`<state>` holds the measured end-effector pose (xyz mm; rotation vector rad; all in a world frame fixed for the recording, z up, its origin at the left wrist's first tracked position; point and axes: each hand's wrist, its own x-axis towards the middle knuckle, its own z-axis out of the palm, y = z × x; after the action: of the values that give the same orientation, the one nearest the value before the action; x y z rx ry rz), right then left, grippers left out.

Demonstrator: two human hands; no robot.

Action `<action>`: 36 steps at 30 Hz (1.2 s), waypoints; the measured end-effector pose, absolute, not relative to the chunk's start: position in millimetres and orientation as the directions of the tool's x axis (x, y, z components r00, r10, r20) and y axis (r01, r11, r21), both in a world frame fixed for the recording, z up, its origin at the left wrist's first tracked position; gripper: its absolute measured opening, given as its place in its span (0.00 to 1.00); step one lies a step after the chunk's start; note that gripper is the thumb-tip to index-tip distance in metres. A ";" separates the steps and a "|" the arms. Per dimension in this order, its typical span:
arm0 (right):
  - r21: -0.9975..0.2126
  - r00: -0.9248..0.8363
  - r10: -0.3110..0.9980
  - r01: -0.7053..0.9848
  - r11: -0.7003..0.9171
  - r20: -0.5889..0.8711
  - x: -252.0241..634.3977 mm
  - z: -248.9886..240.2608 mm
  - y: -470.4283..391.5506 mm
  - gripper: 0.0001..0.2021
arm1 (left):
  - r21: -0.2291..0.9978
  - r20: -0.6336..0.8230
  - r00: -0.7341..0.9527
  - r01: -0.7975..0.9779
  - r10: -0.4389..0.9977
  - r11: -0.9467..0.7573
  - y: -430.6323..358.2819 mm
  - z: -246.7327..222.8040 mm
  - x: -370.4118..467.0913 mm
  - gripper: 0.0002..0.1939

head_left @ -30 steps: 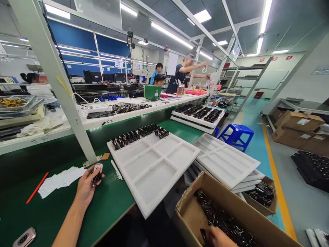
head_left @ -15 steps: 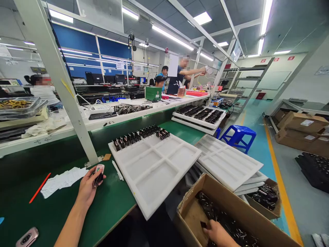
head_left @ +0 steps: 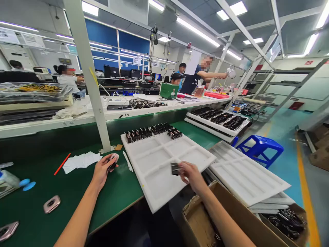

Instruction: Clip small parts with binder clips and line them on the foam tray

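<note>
Head camera view: the left hand, fingers curled closed, grips a pink-rimmed part above the green tabletop, left of the white foam tray. The right hand, fingertips pinched nearly together, holds a black binder clip over the tray's near compartments, beyond the open cardboard box

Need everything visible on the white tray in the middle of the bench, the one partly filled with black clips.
The tray is white, foam-like and slab-shaped, with raised ribs dividing it into shallow recesses. It lies on the green bench, near corner jutting past the edge. Black clips crowd the far end; the nearer recesses are bare. A small yellow speck marks the left rim. The right hand's fingers hold a clip over it; contact unclear.
</note>
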<state>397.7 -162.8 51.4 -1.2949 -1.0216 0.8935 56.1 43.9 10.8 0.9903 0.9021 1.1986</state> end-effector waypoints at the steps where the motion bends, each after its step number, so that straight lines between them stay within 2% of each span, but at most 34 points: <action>1: -0.994 0.214 0.971 0.031 0.104 0.108 378.6 55.4 -137.1 0.23 | 0.952 -0.035 0.147 -0.297 0.988 0.078 43.5 10.5 55.8 0.29; 5: -0.983 -0.092 0.982 0.071 0.170 0.163 320.1 58.3 -42.4 0.25 | 0.966 -0.041 0.169 -0.243 0.985 0.082 40.5 10.7 53.1 0.30; 9: -0.969 -0.228 0.960 0.146 0.197 0.161 294.9 39.0 14.0 0.25 | 0.971 -0.044 0.208 -0.223 0.977 0.091 38.7 9.9 48.5 0.31; 13: -0.945 -0.329 0.931 0.221 0.240 0.160 294.7 18.4 23.4 0.25 | 0.983 -0.026 0.245 -0.169 0.969 0.070 35.4 9.5 47.6 0.30; 23: -0.901 -0.413 0.904 0.341 0.269 0.114 298.5 15.9 17.4 0.26 | 0.997 0.058 0.442 -0.074 0.895 -0.028 37.0 -1.5 50.5 0.27; 36: -0.875 -0.483 0.869 0.369 0.312 0.106 298.7 29.6 17.3 0.23 | 0.999 0.037 0.455 -0.007 0.890 -0.039 32.0 8.4 51.5 0.25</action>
<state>298.7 17.3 29.6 -1.0925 -1.9996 1.1110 51.5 32.0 8.4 1.4263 0.8365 0.8793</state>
